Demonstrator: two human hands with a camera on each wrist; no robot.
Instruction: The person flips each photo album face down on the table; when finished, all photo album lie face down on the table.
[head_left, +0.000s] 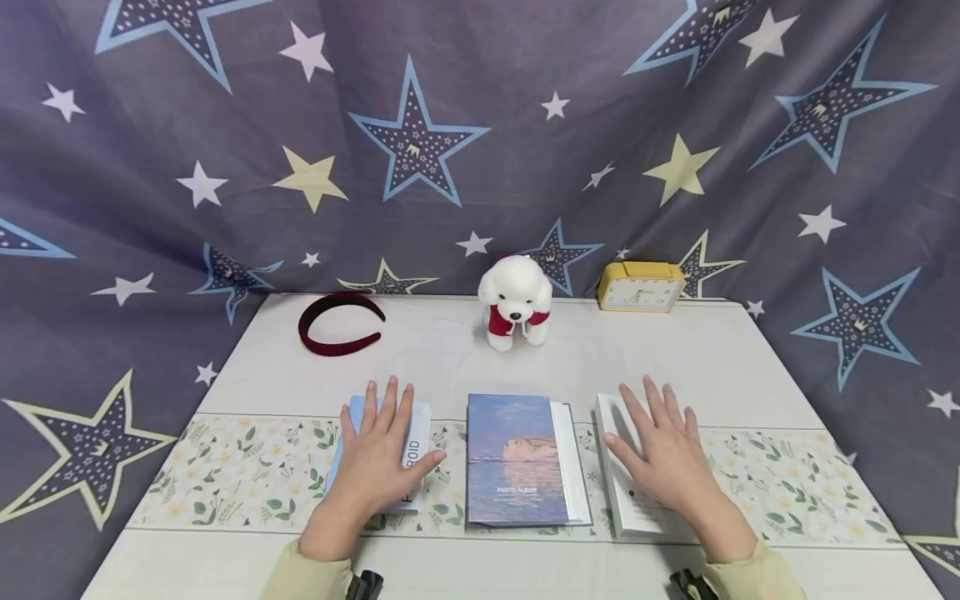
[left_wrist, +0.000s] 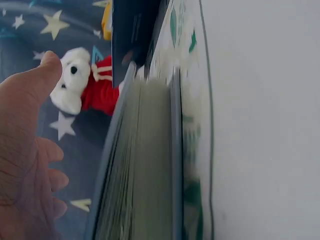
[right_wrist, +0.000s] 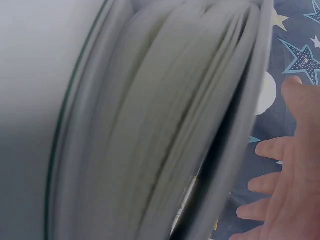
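My left hand, fingers straight and thumb spread, lies over a blue-and-white album with part of its printed lettering showing. On the right, my right hand is spread the same way over a thick white album, covering much of its cover. Between the two hands lies a photo album with a painted cliff and sea on its cover. The left wrist view shows page edges between two covers below the palm. Thick white page edges fill the right wrist view, beside the straight fingers.
A white plush dog in red stands at the back middle. A dark red headband lies back left, and a yellow clock stands back right. The star-patterned curtain closes off the table's back and sides.
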